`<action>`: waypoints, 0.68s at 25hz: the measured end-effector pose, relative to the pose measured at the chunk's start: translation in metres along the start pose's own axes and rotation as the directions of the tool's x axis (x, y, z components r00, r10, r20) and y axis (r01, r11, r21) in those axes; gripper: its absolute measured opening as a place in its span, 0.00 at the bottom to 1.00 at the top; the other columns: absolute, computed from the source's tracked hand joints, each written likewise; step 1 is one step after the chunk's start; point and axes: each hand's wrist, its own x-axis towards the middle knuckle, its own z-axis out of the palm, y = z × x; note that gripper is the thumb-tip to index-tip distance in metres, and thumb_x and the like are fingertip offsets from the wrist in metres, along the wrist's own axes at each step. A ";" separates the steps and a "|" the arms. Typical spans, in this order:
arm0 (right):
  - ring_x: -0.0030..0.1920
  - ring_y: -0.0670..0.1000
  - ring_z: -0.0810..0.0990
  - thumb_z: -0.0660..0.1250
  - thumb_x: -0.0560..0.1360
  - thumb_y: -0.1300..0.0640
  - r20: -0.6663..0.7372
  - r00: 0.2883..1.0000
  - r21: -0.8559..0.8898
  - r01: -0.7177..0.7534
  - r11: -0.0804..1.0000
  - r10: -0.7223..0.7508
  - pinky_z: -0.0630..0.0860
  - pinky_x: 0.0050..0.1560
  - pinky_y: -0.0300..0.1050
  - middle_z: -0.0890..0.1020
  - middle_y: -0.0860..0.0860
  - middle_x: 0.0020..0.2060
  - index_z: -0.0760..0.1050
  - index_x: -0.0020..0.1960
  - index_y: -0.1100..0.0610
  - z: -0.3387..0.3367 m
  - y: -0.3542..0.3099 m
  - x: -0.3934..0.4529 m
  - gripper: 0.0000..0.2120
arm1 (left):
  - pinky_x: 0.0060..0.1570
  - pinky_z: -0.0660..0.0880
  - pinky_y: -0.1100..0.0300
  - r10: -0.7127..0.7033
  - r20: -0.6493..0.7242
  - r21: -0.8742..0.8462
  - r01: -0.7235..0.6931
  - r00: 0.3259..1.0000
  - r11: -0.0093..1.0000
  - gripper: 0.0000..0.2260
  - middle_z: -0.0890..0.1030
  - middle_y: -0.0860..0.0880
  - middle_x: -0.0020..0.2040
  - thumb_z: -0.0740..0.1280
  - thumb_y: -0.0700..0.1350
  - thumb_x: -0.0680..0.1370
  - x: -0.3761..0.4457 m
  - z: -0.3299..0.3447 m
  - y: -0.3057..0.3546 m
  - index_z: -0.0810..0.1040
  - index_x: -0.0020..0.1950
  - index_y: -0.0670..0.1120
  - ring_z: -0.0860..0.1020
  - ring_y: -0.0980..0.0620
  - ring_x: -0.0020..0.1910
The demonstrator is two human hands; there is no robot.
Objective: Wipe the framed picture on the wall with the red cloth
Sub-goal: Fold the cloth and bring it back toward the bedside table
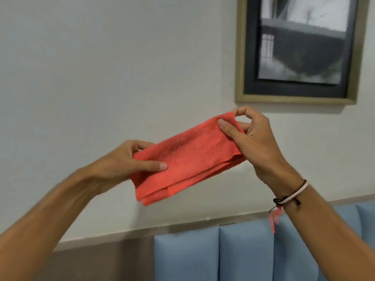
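A folded red cloth (192, 157) is stretched between both hands in front of the white wall. My left hand (125, 163) pinches its lower left end, thumb on top. My right hand (255, 142) grips its upper right end, with thumb and forefinger pinching a corner. The framed picture (300, 43), a dark image in a black mat and a dull gold frame, hangs on the wall at the upper right, just above my right hand. The cloth does not touch the frame. The picture's top is cut off by the view's edge.
A blue padded headboard (243, 254) with vertical panels runs along the bottom right below the picture. A brown panel (101, 260) lies to its left. Cord bracelets (292, 195) circle my right wrist.
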 end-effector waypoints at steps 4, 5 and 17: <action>0.33 0.47 0.86 0.76 0.75 0.60 0.068 0.979 0.230 -0.201 0.952 0.190 0.83 0.34 0.39 0.89 0.51 0.33 0.78 0.57 0.60 0.043 0.011 -0.039 0.13 | 0.38 0.84 0.63 -0.088 -0.314 -0.183 0.030 0.945 0.983 0.20 0.90 0.45 0.46 0.84 0.42 0.56 -0.063 -0.030 -0.019 0.89 0.46 0.45 0.88 0.54 0.40; 0.32 0.46 0.87 0.76 0.74 0.61 0.080 0.971 0.245 -0.238 0.940 0.225 0.83 0.33 0.38 0.89 0.51 0.33 0.78 0.58 0.63 0.052 0.015 -0.049 0.15 | 0.37 0.84 0.64 -0.105 -0.371 -0.210 0.026 0.923 0.977 0.19 0.91 0.47 0.44 0.83 0.44 0.54 -0.077 -0.031 -0.024 0.90 0.44 0.46 0.88 0.54 0.40; 0.36 0.61 0.86 0.78 0.72 0.52 0.253 0.711 -0.350 -0.565 0.747 0.657 0.84 0.45 0.53 0.86 0.63 0.33 0.80 0.49 0.57 0.142 0.222 -0.328 0.12 | 0.34 0.83 0.63 -0.710 -0.367 -0.479 0.532 0.601 0.699 0.04 0.90 0.51 0.37 0.74 0.36 0.74 -0.297 0.093 -0.284 0.87 0.47 0.42 0.85 0.58 0.31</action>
